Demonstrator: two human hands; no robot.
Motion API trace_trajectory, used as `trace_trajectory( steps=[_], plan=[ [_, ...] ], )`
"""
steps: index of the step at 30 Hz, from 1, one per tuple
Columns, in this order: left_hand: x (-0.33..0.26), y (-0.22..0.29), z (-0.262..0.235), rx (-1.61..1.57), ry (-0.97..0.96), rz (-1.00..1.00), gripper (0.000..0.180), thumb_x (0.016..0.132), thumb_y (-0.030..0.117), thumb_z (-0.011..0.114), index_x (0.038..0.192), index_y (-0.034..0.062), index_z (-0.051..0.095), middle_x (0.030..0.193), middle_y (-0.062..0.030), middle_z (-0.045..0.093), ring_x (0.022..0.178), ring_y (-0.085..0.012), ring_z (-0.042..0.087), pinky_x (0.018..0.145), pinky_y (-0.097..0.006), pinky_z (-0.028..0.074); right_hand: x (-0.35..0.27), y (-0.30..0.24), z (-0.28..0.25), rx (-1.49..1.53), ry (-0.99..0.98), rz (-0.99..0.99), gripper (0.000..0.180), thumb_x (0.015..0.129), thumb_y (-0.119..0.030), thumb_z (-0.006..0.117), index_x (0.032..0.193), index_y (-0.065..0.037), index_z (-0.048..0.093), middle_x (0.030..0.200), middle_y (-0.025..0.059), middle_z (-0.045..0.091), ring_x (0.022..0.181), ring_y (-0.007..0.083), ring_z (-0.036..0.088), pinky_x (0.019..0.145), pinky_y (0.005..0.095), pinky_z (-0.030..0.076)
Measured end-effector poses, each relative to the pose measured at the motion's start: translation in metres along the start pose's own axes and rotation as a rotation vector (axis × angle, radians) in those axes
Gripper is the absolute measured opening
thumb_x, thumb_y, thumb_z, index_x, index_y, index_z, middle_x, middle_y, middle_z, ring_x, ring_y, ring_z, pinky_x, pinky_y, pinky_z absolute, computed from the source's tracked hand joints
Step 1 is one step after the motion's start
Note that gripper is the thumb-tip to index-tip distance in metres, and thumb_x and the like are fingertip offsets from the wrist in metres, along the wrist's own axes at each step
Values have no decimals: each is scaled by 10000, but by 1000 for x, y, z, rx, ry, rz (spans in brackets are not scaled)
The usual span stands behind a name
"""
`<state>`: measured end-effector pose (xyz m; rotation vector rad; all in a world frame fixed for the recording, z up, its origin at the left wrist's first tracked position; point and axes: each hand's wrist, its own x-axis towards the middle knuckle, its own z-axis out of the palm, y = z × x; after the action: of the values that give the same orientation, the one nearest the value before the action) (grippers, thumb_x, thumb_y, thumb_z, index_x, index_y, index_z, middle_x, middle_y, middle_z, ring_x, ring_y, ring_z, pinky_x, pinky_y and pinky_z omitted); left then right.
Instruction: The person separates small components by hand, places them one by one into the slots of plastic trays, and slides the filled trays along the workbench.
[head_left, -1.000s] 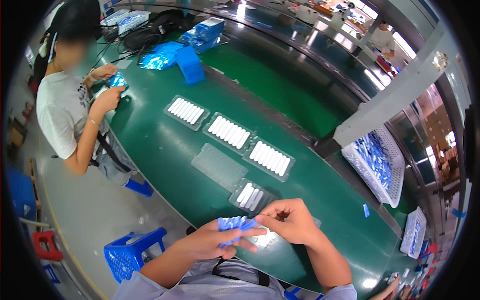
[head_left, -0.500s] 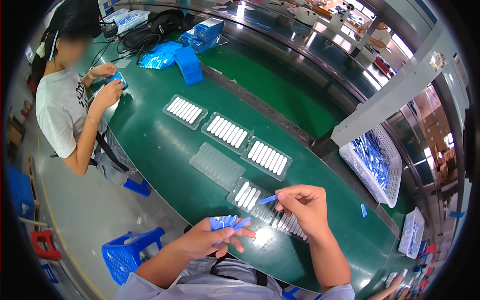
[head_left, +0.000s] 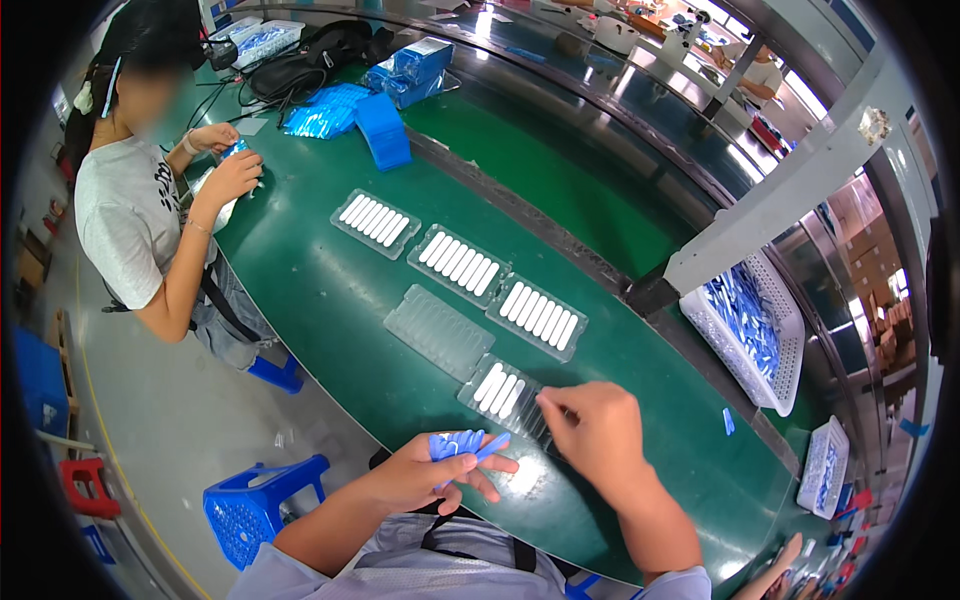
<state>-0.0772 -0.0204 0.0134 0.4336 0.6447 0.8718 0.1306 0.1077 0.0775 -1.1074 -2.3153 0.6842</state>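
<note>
On the left, the left hand (head_left: pixel 425 478) is keeping its grip closed on a fan of small blue pieces (head_left: pixel 462 444) above the green tabletop (head_left: pixel 330 300); to its right, the right hand (head_left: pixel 598 432), having just moved from that bundle, is pressing narrowed fingers into the half-filled clear tray (head_left: pixel 510 396).

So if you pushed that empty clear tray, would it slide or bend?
The empty clear tray looks like thin moulded plastic, so it is probably light and a bit bendy. Lying flat on the smooth green table, it would likely slide, not tip.

Three filled clear trays (head_left: pixel 458 264) in a row, empty tray (head_left: pixel 438 331), white basket (head_left: pixel 745 325), blue stool (head_left: pixel 255 500)
</note>
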Motion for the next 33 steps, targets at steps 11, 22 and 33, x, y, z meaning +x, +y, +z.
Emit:
trace_trajectory(
  steps=[11, 22, 33],
  plan=[
    [-1, 3, 3, -46, 38, 7, 468, 1051, 185, 534, 1464, -18, 451, 1370, -249, 590, 1007, -266, 707, 458, -218, 479, -25, -8, 10, -55, -165, -43, 263, 878, -59, 644, 1124, -59, 736, 753, 58, 652, 739, 216, 590, 778, 389, 338],
    [-2, 4, 5, -18, 37, 9, 458, 1062, 190, 513, 1470, -4, 437, 1370, -226, 598, 1022, -235, 709, 466, -211, 482, -24, -2, 3, -21, -255, 13, 319, 869, -46, 596, 1162, -47, 723, 728, 65, 603, 750, 234, 578, 800, 379, 319],
    [-3, 2, 2, -11, 33, 25, 453, 1058, 194, 522, 1468, 15, 450, 1358, -221, 608, 1033, -250, 713, 465, -211, 488, -27, -7, -5, -68, -420, -76, 416, 834, -87, 597, 1240, -73, 688, 860, 76, 555, 869, 247, 523, 813, 398, 300]
  ],
)
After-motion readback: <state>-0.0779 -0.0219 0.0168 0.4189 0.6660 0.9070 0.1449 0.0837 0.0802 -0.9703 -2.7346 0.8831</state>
